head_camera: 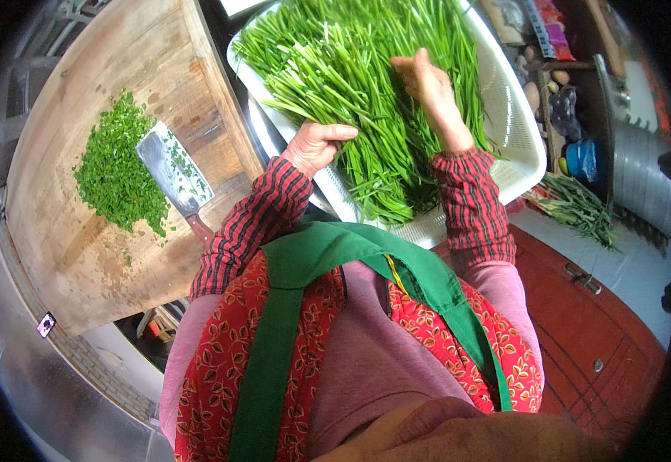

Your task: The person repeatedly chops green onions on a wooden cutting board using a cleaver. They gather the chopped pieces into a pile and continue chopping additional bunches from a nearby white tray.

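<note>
A white perforated plastic basket point(517, 138) in front of me is heaped with long green stalks that look like Chinese chives point(370, 98). My left hand point(319, 144) is at the basket's near left side, curled around the lower edge of a bunch, thumb pointing right. Over the stalks at the right is my right hand point(428, 81), its fingers reaching into or behind the leaves; their tips are partly hidden, and whether they grip anything is unclear. On the wooden board point(197, 75) at the left, a cleaver point(174, 167) with a wooden handle lies beside a pile of chopped greens point(119, 167).
A loose bunch of green stalks point(578, 208) lies on the floor right of the basket. Shelves with eggs or potatoes and a blue container point(581, 160) stand at the upper right. A dark red panel point(590, 323) is at the lower right.
</note>
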A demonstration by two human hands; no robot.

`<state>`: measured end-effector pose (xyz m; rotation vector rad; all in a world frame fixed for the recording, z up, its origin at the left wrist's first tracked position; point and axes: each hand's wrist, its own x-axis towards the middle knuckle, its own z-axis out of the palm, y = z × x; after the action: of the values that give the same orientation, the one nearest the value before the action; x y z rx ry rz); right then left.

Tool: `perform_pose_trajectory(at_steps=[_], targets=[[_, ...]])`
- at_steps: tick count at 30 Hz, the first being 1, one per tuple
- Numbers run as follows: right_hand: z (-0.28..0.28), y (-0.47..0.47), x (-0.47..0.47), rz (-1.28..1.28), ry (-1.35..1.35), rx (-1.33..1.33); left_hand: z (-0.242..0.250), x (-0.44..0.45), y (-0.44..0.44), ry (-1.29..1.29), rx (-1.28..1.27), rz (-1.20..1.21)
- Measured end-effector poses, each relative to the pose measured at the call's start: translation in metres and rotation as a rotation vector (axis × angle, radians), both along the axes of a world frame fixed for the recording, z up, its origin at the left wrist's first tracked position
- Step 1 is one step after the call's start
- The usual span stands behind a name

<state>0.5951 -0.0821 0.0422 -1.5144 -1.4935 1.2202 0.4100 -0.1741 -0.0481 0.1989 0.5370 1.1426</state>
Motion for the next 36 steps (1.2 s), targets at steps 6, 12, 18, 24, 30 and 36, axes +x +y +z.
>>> perform_pose_trajectory(at_steps=[6,12,18,24,30,36], targets=[[-0.014,0.000,-0.021,0.099,0.134,-0.244,0.029,0.002,0.001,0.108,0.104,-0.004],[-0.015,-0.036,0.006,-0.141,0.342,-0.077,0.063,0.023,0.004,0.868,0.544,0.053],[-0.021,-0.058,0.054,0.073,0.022,0.306,0.090,0.037,-0.012,1.564,0.909,0.133],[-0.018,-0.065,0.046,-0.097,0.836,-0.184,0.097,0.051,-0.007,1.280,0.932,0.255],[0.005,-0.062,0.029,-0.025,0.858,-0.218,0.105,0.068,-0.012,-0.371,0.120,-0.137],[0.009,-0.060,0.017,-0.193,0.823,-0.182,0.094,0.067,-0.011,-0.419,0.164,-0.187]])
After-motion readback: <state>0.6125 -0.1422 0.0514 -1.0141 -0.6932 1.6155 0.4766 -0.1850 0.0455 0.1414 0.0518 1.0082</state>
